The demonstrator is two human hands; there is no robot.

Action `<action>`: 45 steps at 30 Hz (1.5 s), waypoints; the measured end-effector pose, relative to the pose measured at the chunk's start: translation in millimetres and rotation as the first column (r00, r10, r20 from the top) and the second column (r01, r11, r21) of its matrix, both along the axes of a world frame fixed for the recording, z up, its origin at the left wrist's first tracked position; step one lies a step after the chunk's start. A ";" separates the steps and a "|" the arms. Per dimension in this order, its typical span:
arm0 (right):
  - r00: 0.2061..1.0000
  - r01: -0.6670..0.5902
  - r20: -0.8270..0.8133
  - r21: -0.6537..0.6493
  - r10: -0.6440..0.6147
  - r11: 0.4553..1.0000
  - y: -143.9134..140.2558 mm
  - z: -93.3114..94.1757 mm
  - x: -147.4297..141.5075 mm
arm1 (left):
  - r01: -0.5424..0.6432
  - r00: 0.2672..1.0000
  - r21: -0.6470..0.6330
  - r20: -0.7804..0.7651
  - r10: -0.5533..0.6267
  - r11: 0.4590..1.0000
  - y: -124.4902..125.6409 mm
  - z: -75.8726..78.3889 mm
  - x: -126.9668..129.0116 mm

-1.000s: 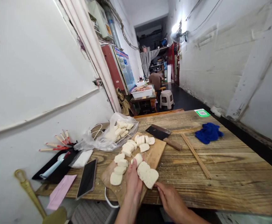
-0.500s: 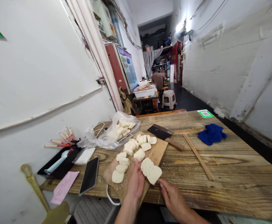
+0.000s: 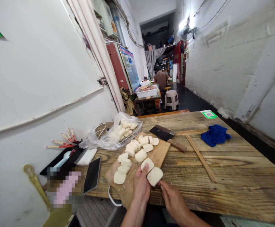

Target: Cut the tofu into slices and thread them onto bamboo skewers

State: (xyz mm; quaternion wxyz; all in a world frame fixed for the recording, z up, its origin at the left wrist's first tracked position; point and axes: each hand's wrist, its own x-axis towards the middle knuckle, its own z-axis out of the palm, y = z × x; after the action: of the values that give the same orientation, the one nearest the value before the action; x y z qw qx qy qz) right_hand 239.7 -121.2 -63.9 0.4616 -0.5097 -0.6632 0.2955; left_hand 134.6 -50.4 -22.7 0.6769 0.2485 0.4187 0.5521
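Note:
My left hand (image 3: 142, 184) is closed on a white steamed bun slice (image 3: 147, 165), its thumb lying over the face. Just nearer sits a second steamed bun slice (image 3: 155, 176), in line with the first. Below that one, my right hand (image 3: 175, 200) pinches a thin skewer, of which little shows because the slices and fingers cover it. Both hands are above the near right edge of a wooden cutting board (image 3: 159, 154). On the board lie several more bun slices (image 3: 140, 155), some in a row, some flat.
Behind the board, a clear plastic bag (image 3: 113, 135) holds more slices. A cleaver (image 3: 168, 137), bamboo skewers (image 3: 201, 157) and a blue cloth (image 3: 215, 135) lie to the right. At left are a phone (image 3: 92, 175) and a black tray (image 3: 59, 159). A person (image 3: 161, 80) sits far back.
My left hand has shifted from beside the slices to grip the farther one, thumb now on top. The two slices stand farther apart. My right hand has hardly moved.

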 end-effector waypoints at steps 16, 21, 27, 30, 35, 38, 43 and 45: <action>0.998 0.065 0.000 -0.008 -0.065 0.998 7.5 -10.1 0.6 | 0.096 0.994 -0.031 0.049 -0.095 0.995 -17.0 2.8 5.5; 0.998 0.055 -0.007 0.021 -0.055 0.998 9.1 -8.8 -2.2 | 0.079 0.996 -0.040 0.047 -0.077 0.996 -19.4 -4.6 10.7; 0.998 0.065 -0.026 0.107 -0.062 0.992 6.8 -7.5 -5.3 | 0.056 0.996 -0.033 0.078 -0.053 0.998 -13.4 -4.3 10.0; 0.998 0.065 -0.010 0.110 -0.064 0.992 6.6 -14.2 -5.9 | 0.046 0.992 -0.052 0.118 -0.040 0.998 -13.3 -4.6 9.0; 0.999 0.033 0.034 0.117 -0.037 0.993 20.0 -6.3 3.4 | 0.146 0.978 -0.113 0.168 -0.126 0.983 -18.8 6.6 -5.7; 0.994 -0.020 0.107 0.076 0.011 0.997 46.9 19.0 10.1 | 0.166 0.979 -0.168 0.145 -0.142 0.972 -24.0 12.3 -22.1; 0.949 -0.061 0.313 0.022 0.051 0.998 128.4 61.1 -4.5 | 0.037 0.994 -0.017 -0.106 -0.039 0.999 -24.5 10.5 -50.3; 0.929 -0.033 0.368 -0.006 0.033 0.999 167.9 68.3 -22.0 | 0.036 0.968 0.071 -0.251 -0.017 0.997 -22.5 8.5 -63.0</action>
State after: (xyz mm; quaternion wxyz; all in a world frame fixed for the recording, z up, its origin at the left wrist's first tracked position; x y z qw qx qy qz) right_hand 217.7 46.8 4.4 0.3243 -0.5449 -0.7462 0.2025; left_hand 71.6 -72.9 -14.2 0.6160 0.3471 0.4764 0.5226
